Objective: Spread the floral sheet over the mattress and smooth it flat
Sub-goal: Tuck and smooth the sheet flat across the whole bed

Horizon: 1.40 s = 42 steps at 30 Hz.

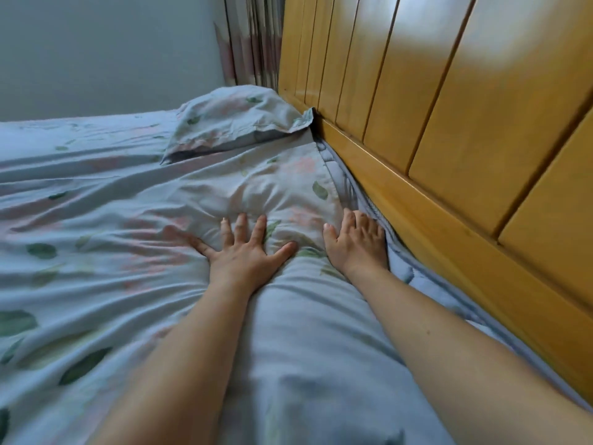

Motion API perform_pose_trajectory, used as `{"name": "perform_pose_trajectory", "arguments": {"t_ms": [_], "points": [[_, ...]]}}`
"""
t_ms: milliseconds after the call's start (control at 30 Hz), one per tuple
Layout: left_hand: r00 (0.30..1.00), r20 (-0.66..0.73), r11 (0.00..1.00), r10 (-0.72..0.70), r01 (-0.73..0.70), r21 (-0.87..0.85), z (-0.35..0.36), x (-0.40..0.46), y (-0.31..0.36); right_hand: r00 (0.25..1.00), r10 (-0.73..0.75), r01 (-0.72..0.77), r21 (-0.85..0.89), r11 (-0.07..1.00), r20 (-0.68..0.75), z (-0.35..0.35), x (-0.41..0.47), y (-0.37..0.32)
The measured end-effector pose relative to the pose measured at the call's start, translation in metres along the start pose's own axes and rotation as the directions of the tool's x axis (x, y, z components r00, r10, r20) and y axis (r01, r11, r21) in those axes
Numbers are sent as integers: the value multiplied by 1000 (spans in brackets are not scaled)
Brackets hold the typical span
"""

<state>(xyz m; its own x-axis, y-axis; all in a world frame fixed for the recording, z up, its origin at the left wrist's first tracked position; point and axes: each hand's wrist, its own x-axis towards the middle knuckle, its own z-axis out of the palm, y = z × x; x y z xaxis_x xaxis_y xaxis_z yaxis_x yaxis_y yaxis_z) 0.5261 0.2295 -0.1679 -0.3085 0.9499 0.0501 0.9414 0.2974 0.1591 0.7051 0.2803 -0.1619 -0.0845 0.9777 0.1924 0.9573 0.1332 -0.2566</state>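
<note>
Two bare forearms, entering from the bottom edge and reaching forward over the bed.

Left hand [239, 252]: palm down on the floral sheet [96, 252], fingers straight and splayed wide, pressing flat; nothing gripped.

Right hand [357, 242]: palm down at the sheet's right border, thumb out toward the left hand, fingers bent over the edge toward the gap by the headboard; fingertips hidden in the fold, so hold on cloth cannot be told.

Floral sheet: pale blue with pink blooms and green leaves, covering the bed from the near edge to the far wall; heavily creased left of the left hand, with folds running leftward; raised puff of cloth just beyond both hands; smoother plain stretch between the forearms.

Mattress [426, 284]: quilted blue strip exposed along the right side, between sheet border and headboard, narrowing toward the pillow.

Pillow [237, 120]: matching floral case, lying at the far end, one corner touching the headboard.

Headboard [449, 123]: yellow wooden slats with a lower rail, running along the whole right side, tight against the mattress.

Curtain [250, 43]: striped, in the far corner beside a plain grey wall [96, 53].

Open room: wide sheet area to the left.
</note>
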Motion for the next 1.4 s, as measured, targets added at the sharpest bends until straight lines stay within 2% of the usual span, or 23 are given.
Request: {"name": "perform_pose_trajectory", "arguments": {"t_ms": [233,400,667,833,967,1067,1200,1233,1300,1333,1367,1400], "points": [[998,64,999,16,-13,-45,-2,-34,4,992,-66,64,16,998,107,-18,-48,15],[992,123,998,13,-5,-60,-7,-74,8,978,-35,35,1,999,204,-34,-80,22],[982,185,998,26,-15,-62,-19,-127,15,967,75,-105,112,988,244,-59,-130,35],[978,202,997,53,-41,-64,-23,-169,21,967,96,-158,256,954,237,-78,-165,46],[965,255,996,67,-50,-70,-31,-215,26,954,184,-259,345,902,235,-93,-203,62],[947,307,993,96,-71,-92,-41,-253,32,923,293,-379,447,811,251,-109,-229,70],[951,252,980,178,-149,-129,-64,-311,42,867,309,-476,464,747,392,-139,-258,72],[950,233,975,209,-183,-127,-70,-327,44,879,294,-468,559,684,376,-149,-266,75],[940,201,961,275,-275,-30,-80,-348,45,899,290,-436,607,664,329,-165,-278,81],[935,166,945,312,-323,47,-83,-357,46,902,286,-429,590,684,325,-169,-283,84],[931,117,929,345,-357,99,-86,-363,46,906,261,-408,524,748,334,-176,-286,84],[929,64,923,363,-368,111,-90,-369,47,894,267,-422,474,773,360,-182,-292,80]]}}
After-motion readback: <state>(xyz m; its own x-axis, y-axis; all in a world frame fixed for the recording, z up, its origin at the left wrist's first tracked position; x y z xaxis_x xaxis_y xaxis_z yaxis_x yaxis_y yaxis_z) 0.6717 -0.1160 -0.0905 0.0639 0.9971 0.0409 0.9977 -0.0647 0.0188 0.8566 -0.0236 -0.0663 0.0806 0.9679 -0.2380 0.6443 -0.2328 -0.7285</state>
